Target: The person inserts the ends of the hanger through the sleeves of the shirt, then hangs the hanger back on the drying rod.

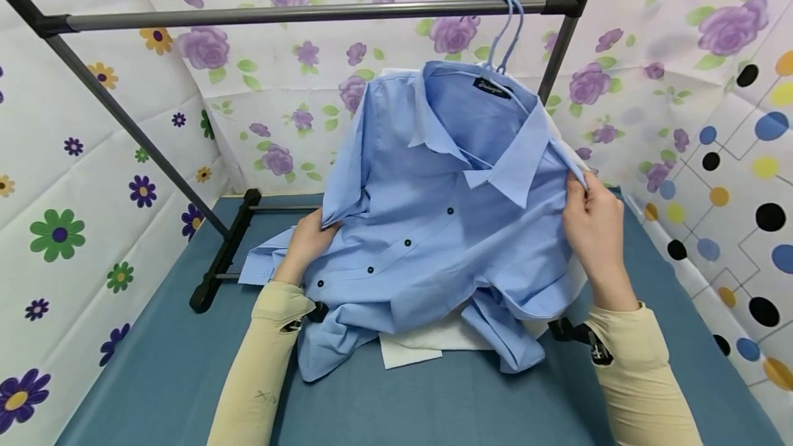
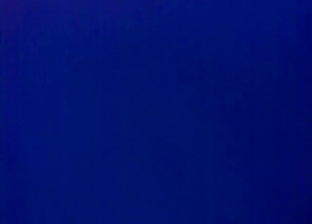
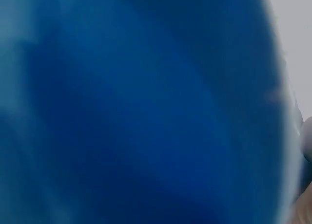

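A light blue button-up shirt (image 1: 403, 184) with a dark neck label hangs by a blue hanger (image 1: 517, 16) from a rack's top bar. Its collar is spread and dark buttons run down the front. My left hand (image 1: 311, 238) grips the cloth by the sleeve on the left side, its fingers partly hidden in the folds. On the right side, my right hand (image 1: 596, 226) pinches the shirt near the shoulder and sleeve, thumb in front. Blue fills the whole left wrist view. In the right wrist view, blurred blue cloth (image 3: 146, 107) covers most, with part of a hand at the right edge.
The dark metal clothes rack (image 1: 297, 15) stands on a table with a teal cover (image 1: 396, 411). White cloth (image 1: 446, 337) shows behind and below the shirt, next to a second hook on the bar. Flower-patterned sheets (image 1: 260, 88) hang at the back and left, a dotted one at right.
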### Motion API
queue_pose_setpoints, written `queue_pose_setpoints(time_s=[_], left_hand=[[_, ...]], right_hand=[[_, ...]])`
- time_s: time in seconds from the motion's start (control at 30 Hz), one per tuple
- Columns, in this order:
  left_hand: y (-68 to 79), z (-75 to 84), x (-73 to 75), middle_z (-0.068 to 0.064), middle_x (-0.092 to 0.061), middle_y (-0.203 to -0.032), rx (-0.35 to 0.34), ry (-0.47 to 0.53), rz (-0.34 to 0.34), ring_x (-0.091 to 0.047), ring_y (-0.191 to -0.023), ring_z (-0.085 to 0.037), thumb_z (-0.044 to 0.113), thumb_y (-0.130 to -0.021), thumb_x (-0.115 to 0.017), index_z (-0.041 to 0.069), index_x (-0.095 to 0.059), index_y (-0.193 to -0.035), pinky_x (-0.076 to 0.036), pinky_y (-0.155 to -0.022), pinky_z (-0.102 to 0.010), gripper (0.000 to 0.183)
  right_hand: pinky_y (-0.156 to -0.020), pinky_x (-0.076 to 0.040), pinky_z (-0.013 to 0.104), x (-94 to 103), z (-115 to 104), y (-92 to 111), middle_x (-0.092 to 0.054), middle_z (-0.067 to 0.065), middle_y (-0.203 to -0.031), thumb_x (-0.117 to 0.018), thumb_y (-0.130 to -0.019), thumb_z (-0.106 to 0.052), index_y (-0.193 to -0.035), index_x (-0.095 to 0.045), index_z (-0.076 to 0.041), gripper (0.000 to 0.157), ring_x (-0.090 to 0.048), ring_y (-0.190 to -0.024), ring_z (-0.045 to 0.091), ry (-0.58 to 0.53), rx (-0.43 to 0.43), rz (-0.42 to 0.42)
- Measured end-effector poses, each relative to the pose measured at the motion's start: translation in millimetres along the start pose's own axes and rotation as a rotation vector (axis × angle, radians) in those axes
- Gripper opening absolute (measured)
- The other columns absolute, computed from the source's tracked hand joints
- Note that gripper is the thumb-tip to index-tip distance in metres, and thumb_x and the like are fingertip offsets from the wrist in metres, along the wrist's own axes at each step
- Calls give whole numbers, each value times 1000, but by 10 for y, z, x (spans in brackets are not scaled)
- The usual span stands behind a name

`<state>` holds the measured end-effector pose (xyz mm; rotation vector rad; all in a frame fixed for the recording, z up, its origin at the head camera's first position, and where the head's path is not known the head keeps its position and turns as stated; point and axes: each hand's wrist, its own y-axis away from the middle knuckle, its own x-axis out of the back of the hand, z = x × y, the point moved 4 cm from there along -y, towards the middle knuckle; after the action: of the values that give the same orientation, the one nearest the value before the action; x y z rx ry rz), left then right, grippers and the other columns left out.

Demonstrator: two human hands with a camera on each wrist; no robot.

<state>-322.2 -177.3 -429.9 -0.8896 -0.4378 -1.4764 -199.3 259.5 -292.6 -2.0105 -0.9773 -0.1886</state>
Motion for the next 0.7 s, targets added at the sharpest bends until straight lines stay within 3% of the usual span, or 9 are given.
queue_pose_setpoints(time_s=[0.27,0.47,0.7], left_hand=[[-52,125,-154,-18,-60,-115,-6,15,-59,-56,-104,-36,31,-90,-61,5,-57,-120,-41,-88,-48,40],[-22,90,-196,-18,-58,-119,0,13,-135,-55,-106,-36,32,-90,-61,5,-53,-127,-41,-89,-49,46],[33,7,-165,-20,-56,-121,11,35,-151,-54,-108,-36,31,-90,-61,3,-50,-129,-40,-90,-49,49]], right_hand=[[-42,-20,30,146,171,-12,-32,9,-55,-41,-97,-33,-71,-46,-8,37,-26,-45,21,23,-57,25],[-44,-22,30,138,195,4,-39,9,-57,-49,-94,-33,-84,-62,-8,30,-32,-48,22,31,-59,21],[-44,-20,28,99,180,21,-39,9,-55,-54,-92,-33,-80,-63,-7,31,-31,-48,20,18,-15,21]])
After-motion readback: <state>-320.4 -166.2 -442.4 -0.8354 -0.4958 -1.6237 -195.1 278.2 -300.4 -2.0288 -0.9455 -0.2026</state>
